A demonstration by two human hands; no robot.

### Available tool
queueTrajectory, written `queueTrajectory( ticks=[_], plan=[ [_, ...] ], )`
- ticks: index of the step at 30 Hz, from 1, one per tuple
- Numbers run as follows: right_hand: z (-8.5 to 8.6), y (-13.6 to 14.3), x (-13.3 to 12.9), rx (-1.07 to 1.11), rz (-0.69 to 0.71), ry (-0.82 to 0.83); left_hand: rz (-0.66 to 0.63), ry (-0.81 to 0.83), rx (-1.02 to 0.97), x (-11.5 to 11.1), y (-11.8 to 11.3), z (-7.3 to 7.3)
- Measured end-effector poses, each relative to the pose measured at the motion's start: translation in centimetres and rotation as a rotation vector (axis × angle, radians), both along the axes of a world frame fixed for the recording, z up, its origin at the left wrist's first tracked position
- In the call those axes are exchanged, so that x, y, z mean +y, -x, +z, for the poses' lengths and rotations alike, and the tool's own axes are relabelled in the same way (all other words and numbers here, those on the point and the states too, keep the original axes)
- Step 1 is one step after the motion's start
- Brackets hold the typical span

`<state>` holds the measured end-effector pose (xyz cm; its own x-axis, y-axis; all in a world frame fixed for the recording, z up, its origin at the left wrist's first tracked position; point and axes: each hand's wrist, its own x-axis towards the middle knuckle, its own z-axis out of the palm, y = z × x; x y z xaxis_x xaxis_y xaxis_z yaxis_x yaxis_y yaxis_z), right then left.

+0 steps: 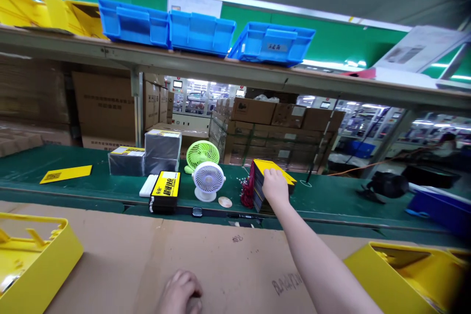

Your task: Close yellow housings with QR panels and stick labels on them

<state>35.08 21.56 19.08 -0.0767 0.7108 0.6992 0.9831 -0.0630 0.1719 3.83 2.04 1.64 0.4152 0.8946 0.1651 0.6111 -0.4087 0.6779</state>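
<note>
My right hand [275,187] reaches forward onto the top of a stack of yellow and black cards [263,191] on the green bench; its fingers bend over the upper card's edge. Just left of that stack lies a bundle of dark red cords [248,191]. My left hand [181,292] rests low over the brown cardboard [221,265], its fingers curled, and whether anything is under them is hidden. A white fan [208,181] and a green fan [202,154] stand mid-bench, with a black and yellow pack [165,191] to their left.
Yellow plastic housings [55,265] [397,279] sit at both sides of the cardboard. Wrapped boxes [162,149] and a yellow card [66,173] are on the bench's left. Overhead, a shelf [206,61] holds blue bins [202,32]. A dark blue bin [441,211] stands right.
</note>
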Motion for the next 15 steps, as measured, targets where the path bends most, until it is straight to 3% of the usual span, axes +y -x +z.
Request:
queueTrajectory(
  ticks=[4,8,9,12,15],
  plan=[
    [-0.1,1.3,-2.5,-0.026,0.118,-0.044,0.013,-0.015,-0.01,-0.3,0.1,0.2],
    [-0.9,3.6,-7.8,-0.084,0.319,-0.064,0.032,-0.017,-0.063,-0.7,0.2,0.8],
    [-1.3,4.4,-9.6,-0.089,0.397,-0.083,0.036,-0.017,-0.087,-0.8,0.3,0.9],
    [-2.5,6.9,-15.8,0.0,0.819,-0.211,0.042,0.003,-0.165,-1.0,0.3,1.1],
    [-3.9,9.6,-21.5,0.065,1.072,-0.164,0.097,0.086,-0.284,-1.4,0.1,1.3]
  ],
)
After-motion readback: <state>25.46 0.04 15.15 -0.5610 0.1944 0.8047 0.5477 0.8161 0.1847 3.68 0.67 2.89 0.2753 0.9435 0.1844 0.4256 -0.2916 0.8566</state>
